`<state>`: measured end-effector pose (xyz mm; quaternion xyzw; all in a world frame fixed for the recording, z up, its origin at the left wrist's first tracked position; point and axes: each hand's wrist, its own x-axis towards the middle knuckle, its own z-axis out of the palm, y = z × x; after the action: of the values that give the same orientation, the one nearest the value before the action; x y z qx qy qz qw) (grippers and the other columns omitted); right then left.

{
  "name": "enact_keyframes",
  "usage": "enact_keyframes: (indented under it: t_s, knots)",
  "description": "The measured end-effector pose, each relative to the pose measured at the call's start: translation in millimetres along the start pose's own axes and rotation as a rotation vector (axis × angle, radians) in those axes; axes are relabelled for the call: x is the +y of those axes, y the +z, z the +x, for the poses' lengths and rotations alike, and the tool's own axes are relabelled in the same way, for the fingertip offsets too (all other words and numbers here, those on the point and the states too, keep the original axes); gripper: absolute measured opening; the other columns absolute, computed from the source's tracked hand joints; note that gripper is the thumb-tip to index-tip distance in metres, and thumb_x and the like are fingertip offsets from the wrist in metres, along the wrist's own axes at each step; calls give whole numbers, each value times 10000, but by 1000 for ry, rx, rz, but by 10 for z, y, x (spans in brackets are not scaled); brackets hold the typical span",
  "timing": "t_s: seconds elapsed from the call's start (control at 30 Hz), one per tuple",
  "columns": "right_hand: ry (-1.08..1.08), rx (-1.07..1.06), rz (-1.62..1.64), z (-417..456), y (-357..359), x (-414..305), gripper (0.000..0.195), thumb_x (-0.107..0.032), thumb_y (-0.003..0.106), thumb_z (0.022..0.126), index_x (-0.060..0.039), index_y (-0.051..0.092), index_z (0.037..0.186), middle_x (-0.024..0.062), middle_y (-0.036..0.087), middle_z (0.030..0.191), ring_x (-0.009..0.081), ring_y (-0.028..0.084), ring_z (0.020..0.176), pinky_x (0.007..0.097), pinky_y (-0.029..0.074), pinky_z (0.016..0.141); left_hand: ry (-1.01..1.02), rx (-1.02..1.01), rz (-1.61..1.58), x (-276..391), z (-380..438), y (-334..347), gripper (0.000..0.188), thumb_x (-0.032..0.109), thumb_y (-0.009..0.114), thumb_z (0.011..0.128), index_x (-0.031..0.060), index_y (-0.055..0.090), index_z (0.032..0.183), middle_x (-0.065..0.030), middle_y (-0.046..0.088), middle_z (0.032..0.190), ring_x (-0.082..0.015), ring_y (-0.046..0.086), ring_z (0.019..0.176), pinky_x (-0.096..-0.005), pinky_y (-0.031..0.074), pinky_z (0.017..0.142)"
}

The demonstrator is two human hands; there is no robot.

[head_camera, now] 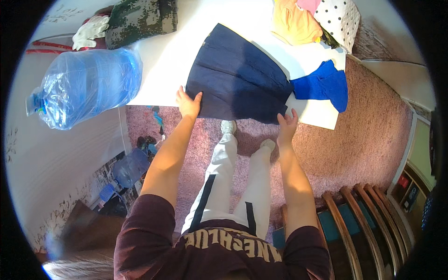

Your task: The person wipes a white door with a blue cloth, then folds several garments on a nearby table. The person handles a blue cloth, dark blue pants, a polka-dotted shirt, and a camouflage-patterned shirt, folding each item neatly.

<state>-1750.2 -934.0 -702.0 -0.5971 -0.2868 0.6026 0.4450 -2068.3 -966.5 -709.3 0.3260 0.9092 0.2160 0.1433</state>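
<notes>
A dark navy cloth garment (238, 77), probably trousers or a skirt folded over, lies on the white table (157, 70), its near edge reaching past the table's front edge. My left hand (189, 103) is at the garment's near left corner, thumb on top of the cloth and fingers at its side; a grip underneath cannot be made out. At the near right corner is my right hand (287, 124), its fingertips at the hem, fingers partly bent. A bright blue cloth (320, 82) lies just right of the garment and hangs over the table's right edge.
A large plastic-wrapped water bottle (94, 84) lies at the table's left. Behind it are a camouflage cloth (140, 22) and white gloves (90, 32). Orange (295, 22) and polka-dot cloths (337, 21) are at the back right. Wooden chair slats (344, 227) stand at lower right.
</notes>
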Motion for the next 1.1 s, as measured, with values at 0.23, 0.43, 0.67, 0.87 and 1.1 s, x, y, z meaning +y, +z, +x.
enact_keyframes:
  t_s: [0.23, 0.43, 0.67, 0.87, 1.1]
  knots:
    - [-79, -18, -185, 118, 230, 34, 618, 42, 628, 715, 6, 339, 1260, 175, 500, 1150, 214, 515, 1024, 295, 404, 891, -177, -221, 71, -229, 147, 26, 470, 339, 690, 702, 105, 516, 1070, -135, 598, 1016, -324, 549, 959, -449, 380, 861]
    - [-398, 14, -369, 828, 444, -257, 525, -3, 643, 717, 24, 432, 1196, 165, 492, 1180, 232, 500, 1061, 305, 383, 923, -17, -29, -55, 257, 442, -19, 359, 251, 673, 733, 67, 546, 1014, -172, 620, 906, -341, 589, 849, -393, 454, 745]
    - [-154, 50, -526, 221, 228, -36, 584, -124, 690, 704, 12, 418, 1203, 167, 515, 1118, 236, 546, 936, 329, 434, 795, 212, -17, 116, 57, 379, -153, 564, 159, 699, 693, 57, 442, 1185, -186, 519, 1098, -346, 493, 1001, -401, 398, 853]
    - [-157, 208, -570, -42, 162, 182, 680, -153, 707, 662, -14, 375, 1239, 185, 515, 1020, 289, 519, 887, 352, 411, 774, 858, -443, 341, 277, 15, -222, 661, 380, 591, 763, 177, 318, 1329, -118, 231, 1391, -391, 161, 1277, -540, 171, 1005]
    - [-406, 166, -966, 258, 476, 46, 642, -99, 669, 681, -16, 369, 1242, 201, 467, 1111, 375, 414, 1048, 438, 326, 905, 600, -707, 629, 374, -70, 54, 785, 589, 472, 775, 291, 102, 1401, -68, -57, 1470, -403, -75, 1320, -595, 25, 1018]
